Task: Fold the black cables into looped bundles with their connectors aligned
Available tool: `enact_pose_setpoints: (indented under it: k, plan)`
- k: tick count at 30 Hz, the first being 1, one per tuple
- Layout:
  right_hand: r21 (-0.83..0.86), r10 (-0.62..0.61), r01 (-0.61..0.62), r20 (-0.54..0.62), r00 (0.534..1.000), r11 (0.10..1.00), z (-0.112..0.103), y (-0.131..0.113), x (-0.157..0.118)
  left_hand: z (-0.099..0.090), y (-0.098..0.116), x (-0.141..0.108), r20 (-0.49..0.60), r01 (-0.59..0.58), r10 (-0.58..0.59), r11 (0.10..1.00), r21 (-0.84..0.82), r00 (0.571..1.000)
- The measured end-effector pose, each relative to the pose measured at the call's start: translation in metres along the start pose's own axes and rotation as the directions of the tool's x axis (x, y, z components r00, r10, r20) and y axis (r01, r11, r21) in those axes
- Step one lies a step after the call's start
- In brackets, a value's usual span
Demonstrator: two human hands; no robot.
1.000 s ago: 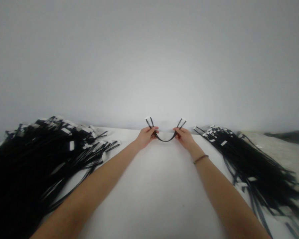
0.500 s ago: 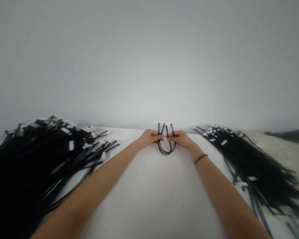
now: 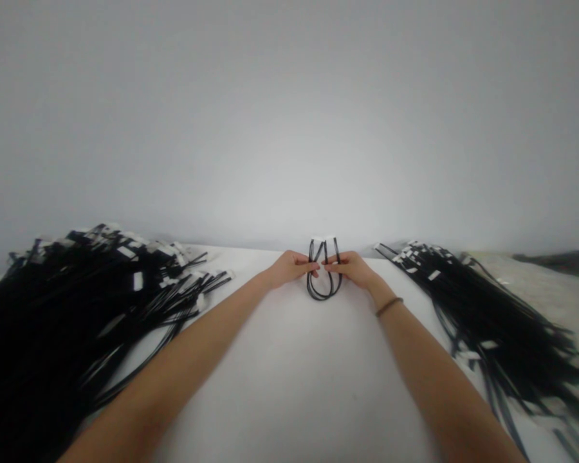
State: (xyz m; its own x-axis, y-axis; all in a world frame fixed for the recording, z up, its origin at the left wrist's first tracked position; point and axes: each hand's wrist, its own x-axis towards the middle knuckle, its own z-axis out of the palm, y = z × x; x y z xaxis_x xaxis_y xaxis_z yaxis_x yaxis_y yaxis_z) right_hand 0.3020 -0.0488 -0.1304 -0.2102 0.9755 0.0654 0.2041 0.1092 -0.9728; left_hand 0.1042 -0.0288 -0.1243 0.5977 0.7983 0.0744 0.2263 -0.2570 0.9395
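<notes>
Between my hands is a black cable bent into a U, its loop hanging toward me. White connectors or labels show near its two upturned ends, close together at the top. My left hand pinches the left side of the cable between thumb and fingers. On the other side, my right hand grips the right side the same way, a thin band round that wrist. Both sets of fingertips nearly meet inside the loop. The small details of the ends are blurred.
A large heap of black cables with white tags covers the left of the white table. To the right lies a smaller bundle of similar cables, beside a pale translucent plastic bag. A plain wall rises behind.
The two upper ends of the bent cable have come closer together and shifted slightly right. My hands keep their hold in almost the same place.
</notes>
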Motion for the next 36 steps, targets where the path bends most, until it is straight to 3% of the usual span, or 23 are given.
enact_pose_setpoints:
  k: [13, 36]
  plan:
    - [0.001, -0.001, 0.001, 0.012, 1.0, 1.0, -0.002, 0.001, 0.001, -0.006, -0.001, 0.002, 0.108, -0.002, 0.019, 0.989, -0.15, 0.994]
    - [0.037, -0.013, 0.011, 0.048, 0.999, 0.999, 0.0, 0.0, 0.001, -0.006, -0.008, 0.005, 0.087, 0.012, 0.005, 0.981, -0.194, 0.996]
